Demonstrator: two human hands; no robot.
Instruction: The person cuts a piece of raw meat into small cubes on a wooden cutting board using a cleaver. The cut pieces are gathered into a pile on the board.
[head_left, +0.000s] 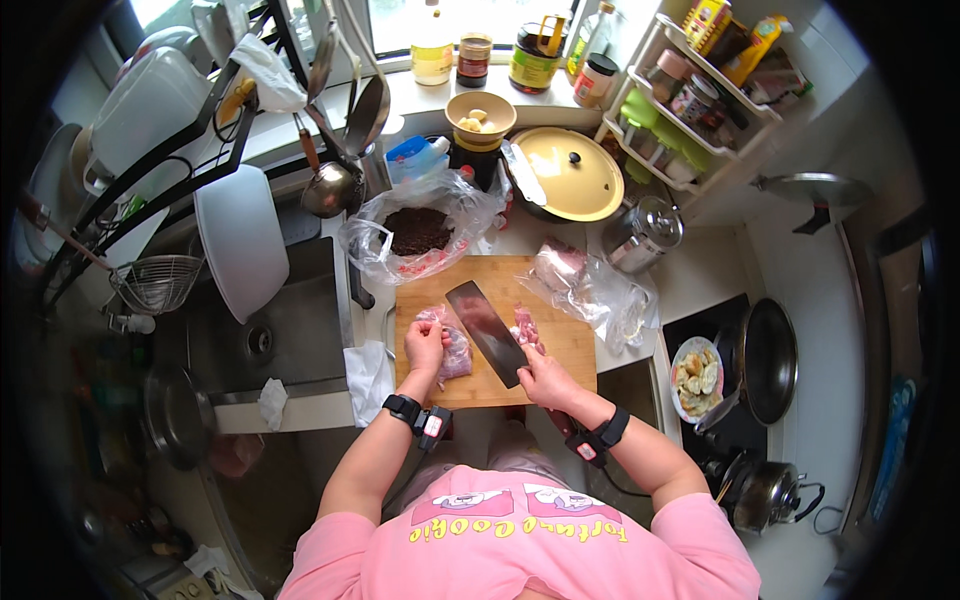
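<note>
My right hand (550, 382) grips the handle of a wide-bladed cleaver (484, 330), whose blade slants up and left over the wooden cutting board (424, 394). Right of the blade, partly behind it, lies a small heap of cut raw meat (527, 324). On the board's left side rests a larger piece of raw meat (455, 361). Over its upper left part is my left hand (425, 346), fingers curled and fingertips together; whether they pinch a bit of the meat is unclear. Another chunk of raw meat (562, 262) sits in a clear plastic bag (611, 300) at the upper right corner.
Behind the board are an open plastic bag of dark granular stuff (418, 231), a yellow-lidded pot (574, 172) and a metal canister (643, 234). The sink (300, 322) is to the left. A plate of food pieces (697, 379) and a frying pan (770, 360) are right.
</note>
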